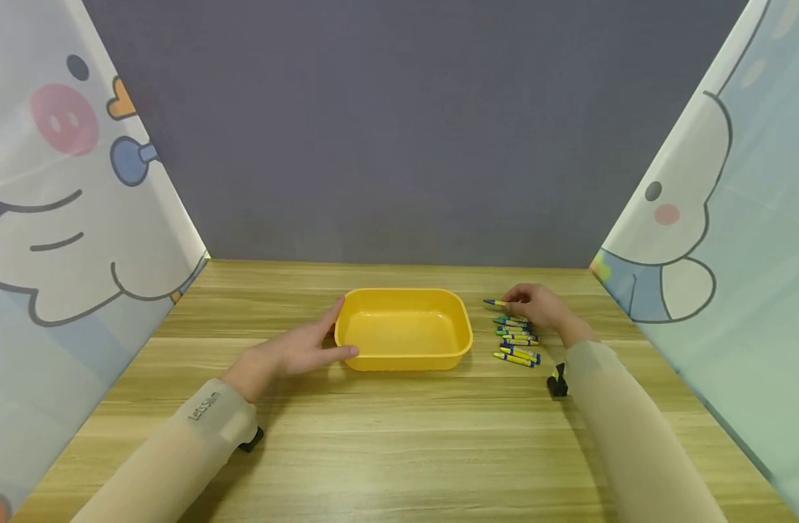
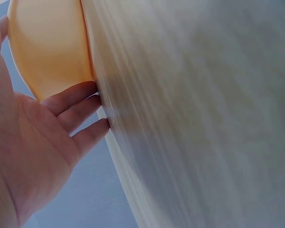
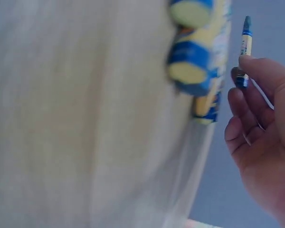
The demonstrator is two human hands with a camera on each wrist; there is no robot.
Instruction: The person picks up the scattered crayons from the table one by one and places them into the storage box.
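A yellow plastic tray (image 1: 402,362) sits on the wooden table. At its left end, my left hand (image 1: 301,350) spreads its thumb and fingers along the wall, with the thumb at the near corner. The left wrist view shows the left hand's fingers (image 2: 71,97) nearly straight, low beside the tray (image 2: 52,47). Right of the tray, my right hand (image 1: 537,305) pinches a dark-tipped crayon (image 1: 494,301) between thumb and finger. The crayon (image 3: 246,45) is held above the table, tip upward in the right wrist view. Just below that hand lie several crayons (image 1: 518,354) in yellow-and-blue wrappers.
The wooden table (image 1: 386,450) runs back to a dark grey panel (image 1: 399,145). Cartoon-printed sheets (image 1: 59,240) stand along both sides. A small black device (image 1: 557,382) is at the right sleeve's cuff.
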